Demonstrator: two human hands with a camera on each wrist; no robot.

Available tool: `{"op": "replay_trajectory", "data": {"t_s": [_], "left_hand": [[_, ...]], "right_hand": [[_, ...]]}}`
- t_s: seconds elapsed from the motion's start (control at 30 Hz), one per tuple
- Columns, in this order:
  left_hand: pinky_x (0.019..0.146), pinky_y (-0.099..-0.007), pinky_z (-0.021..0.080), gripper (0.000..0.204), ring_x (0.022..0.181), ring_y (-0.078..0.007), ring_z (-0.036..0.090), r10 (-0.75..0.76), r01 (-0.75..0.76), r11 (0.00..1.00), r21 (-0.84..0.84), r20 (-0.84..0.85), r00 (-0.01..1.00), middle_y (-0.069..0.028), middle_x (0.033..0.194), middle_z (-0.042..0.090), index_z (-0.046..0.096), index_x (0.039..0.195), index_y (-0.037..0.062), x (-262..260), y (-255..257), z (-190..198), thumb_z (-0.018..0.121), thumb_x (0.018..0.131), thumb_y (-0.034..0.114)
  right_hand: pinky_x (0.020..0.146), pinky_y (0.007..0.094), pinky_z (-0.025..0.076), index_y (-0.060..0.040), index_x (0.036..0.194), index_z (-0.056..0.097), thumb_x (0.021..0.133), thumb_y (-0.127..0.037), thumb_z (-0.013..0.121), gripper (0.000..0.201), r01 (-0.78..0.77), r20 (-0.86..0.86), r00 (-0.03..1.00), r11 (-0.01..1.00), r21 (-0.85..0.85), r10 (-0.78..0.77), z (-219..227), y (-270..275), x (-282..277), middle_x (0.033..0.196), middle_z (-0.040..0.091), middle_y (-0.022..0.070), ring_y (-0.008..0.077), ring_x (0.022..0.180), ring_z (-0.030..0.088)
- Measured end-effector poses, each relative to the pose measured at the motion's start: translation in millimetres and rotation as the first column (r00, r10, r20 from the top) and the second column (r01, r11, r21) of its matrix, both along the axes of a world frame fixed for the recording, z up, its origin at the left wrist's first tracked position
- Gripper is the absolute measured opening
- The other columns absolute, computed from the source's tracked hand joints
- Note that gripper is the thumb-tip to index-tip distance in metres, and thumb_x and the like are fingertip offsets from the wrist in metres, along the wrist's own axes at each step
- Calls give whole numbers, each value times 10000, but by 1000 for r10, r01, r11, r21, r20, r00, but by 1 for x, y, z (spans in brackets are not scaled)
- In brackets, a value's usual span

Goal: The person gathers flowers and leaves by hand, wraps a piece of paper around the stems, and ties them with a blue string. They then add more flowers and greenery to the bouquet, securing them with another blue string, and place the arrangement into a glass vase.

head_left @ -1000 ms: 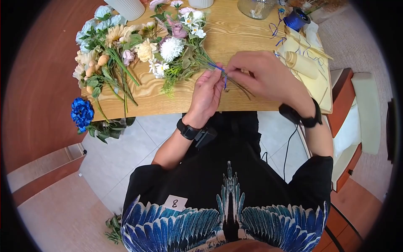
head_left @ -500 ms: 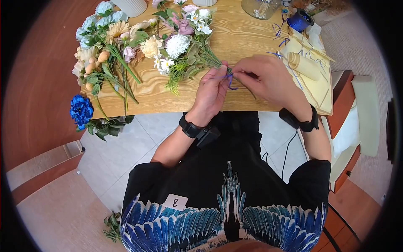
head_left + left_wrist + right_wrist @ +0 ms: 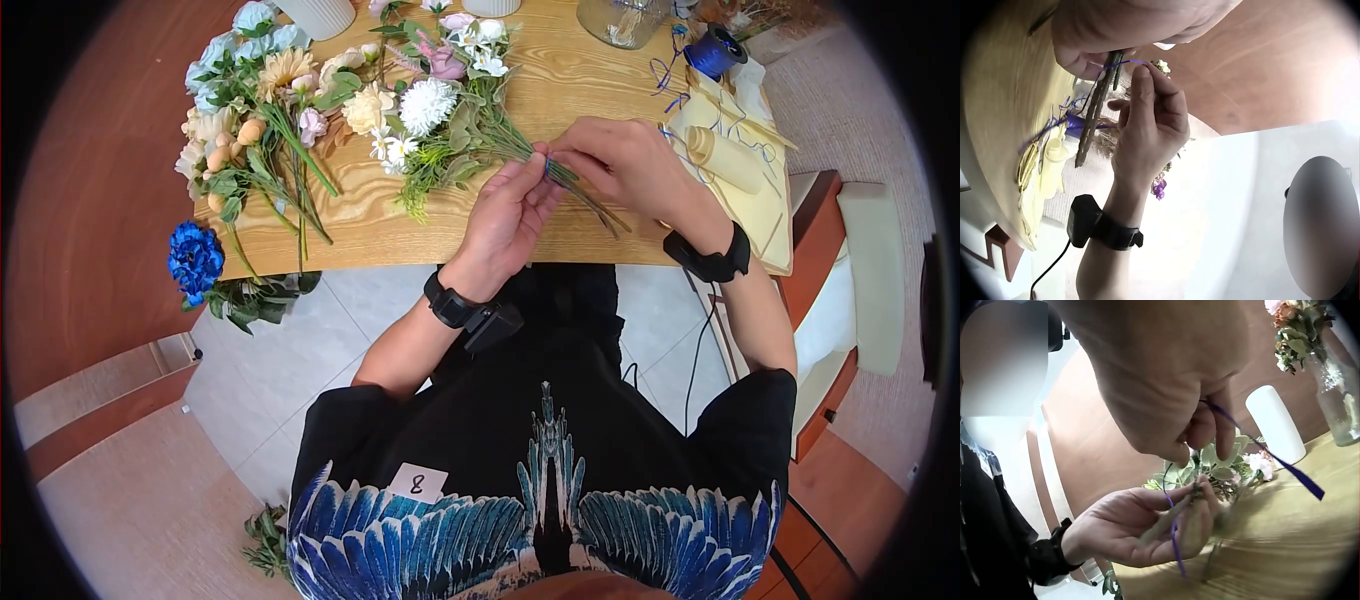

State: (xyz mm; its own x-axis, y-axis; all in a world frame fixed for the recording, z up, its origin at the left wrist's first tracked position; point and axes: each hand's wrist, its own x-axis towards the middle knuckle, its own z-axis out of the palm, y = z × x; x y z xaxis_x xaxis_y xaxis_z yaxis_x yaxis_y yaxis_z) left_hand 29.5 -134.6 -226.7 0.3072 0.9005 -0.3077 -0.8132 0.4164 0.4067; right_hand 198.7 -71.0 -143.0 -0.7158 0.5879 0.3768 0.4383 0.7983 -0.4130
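Observation:
A bouquet with a white pompom flower (image 3: 427,107) lies on the table, its green stems (image 3: 505,137) running down right into the left hand (image 3: 505,215). That hand grips the stems between thumb and fingers. Against the stems, the right hand (image 3: 630,165) pinches a blue ribbon, which in the left wrist view (image 3: 1127,62) crosses the stems up to the fingertips. One ribbon end (image 3: 1300,477) sticks out past the right hand in the right wrist view, and another strand (image 3: 1174,537) hangs by the left hand's fingers. The stem ends (image 3: 605,217) point toward the table's front edge.
Loose flowers (image 3: 285,75) and a blue flower (image 3: 195,258) lie at the left. A ribbon spool (image 3: 712,52), rolled cream paper (image 3: 725,158) and paper sheets are at the right. White vases (image 3: 318,15) and a glass jar (image 3: 622,22) stand at the back.
The ribbon's hanging loop has been drawn in close to the stems. The right hand has shifted slightly up and its wrist has turned; the left hand still grips the stems, slightly further right than at first.

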Motion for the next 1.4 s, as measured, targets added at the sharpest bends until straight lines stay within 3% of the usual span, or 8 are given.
{"op": "replay_trajectory", "data": {"t_s": [0.33, 0.5, 1.03, 1.13, 1.2, 1.23, 1.3, 1.4], "left_hand": [[818, -235, 535, 129, 880, -78, 611, 12, -11, 997, -82, 14, 1000, 12, 972, 634, 621, 1085, 77, 0, -2, 6, 564, 998, 155], [818, -229, 534, 120, 881, -78, 607, 28, -29, 996, -90, -9, 1000, -2, 1006, 634, 619, 1070, 66, 0, -4, 8, 569, 995, 144], [881, -253, 544, 195, 948, -120, 620, -58, 61, 992, -111, 28, 998, -35, 1023, 631, 592, 1163, 34, -8, 1, 5, 550, 1002, 134], [889, -259, 541, 194, 953, -119, 621, -54, 55, 993, -101, 16, 998, -35, 1031, 632, 598, 1159, 36, -9, 0, 3, 556, 999, 136], [893, -263, 539, 194, 956, -118, 621, -58, 59, 996, -72, 19, 998, -35, 1038, 632, 600, 1158, 35, -10, 0, 3, 559, 997, 135], [898, -265, 537, 194, 957, -116, 621, -54, 55, 996, -72, 15, 998, -32, 1037, 633, 603, 1156, 34, -10, 1, 4, 561, 996, 136], [903, -267, 536, 194, 957, -114, 621, -49, 50, 996, -71, 13, 999, -29, 1037, 634, 606, 1154, 34, -9, 1, 7, 564, 995, 136], [909, -265, 535, 198, 957, -112, 621, -49, 49, 995, -89, 5, 999, -22, 1031, 634, 607, 1155, 31, -9, 1, 12, 567, 993, 138]], "right_hand": [[534, 386, 469, -68, 893, 680, 830, -130, 650, 93, 51, 61, 997, 990, -129, -43, -3, -3, 6, 785, 648, 65, 296, 651, 620], [524, 395, 468, -84, 889, 671, 818, -143, 668, 93, -45, 205, 978, 998, 44, 35, 4, 1, 6, 753, 612, 55, 295, 646, 617], [518, 400, 473, -118, 996, 708, 792, -83, 658, 213, -96, 216, 972, 995, 28, 88, 5, 1, 11, 781, 659, 43, 293, 640, 626], [531, 372, 484, -111, 999, 723, 806, -89, 666, 203, -65, 133, 989, 998, -11, 66, -3, 0, 11, 782, 674, 71, 294, 652, 635], [559, 319, 495, -77, 984, 729, 857, -104, 658, 147, 31, 35, 999, 966, -257, -23, -5, 1, 12, 806, 701, 91, 224, 632, 654], [559, 319, 495, -77, 984, 729, 857, -104, 658, 147, 34, 35, 999, 966, -255, -26, -6, 0, 12, 806, 701, 91, 224, 632, 654], [582, 277, 488, -43, 982, 726, 898, -112, 651, 132, 126, -35, 985, 841, -526, -169, -9, -2, 11, 794, 712, 90, 135, 624, 635], [611, 261, 488, -24, 1015, 715, 920, -104, 636, 147, 136, -82, 973, 823, -552, -216, -27, -1, 13, 794, 706, 76, 92, 671, 615]]}}
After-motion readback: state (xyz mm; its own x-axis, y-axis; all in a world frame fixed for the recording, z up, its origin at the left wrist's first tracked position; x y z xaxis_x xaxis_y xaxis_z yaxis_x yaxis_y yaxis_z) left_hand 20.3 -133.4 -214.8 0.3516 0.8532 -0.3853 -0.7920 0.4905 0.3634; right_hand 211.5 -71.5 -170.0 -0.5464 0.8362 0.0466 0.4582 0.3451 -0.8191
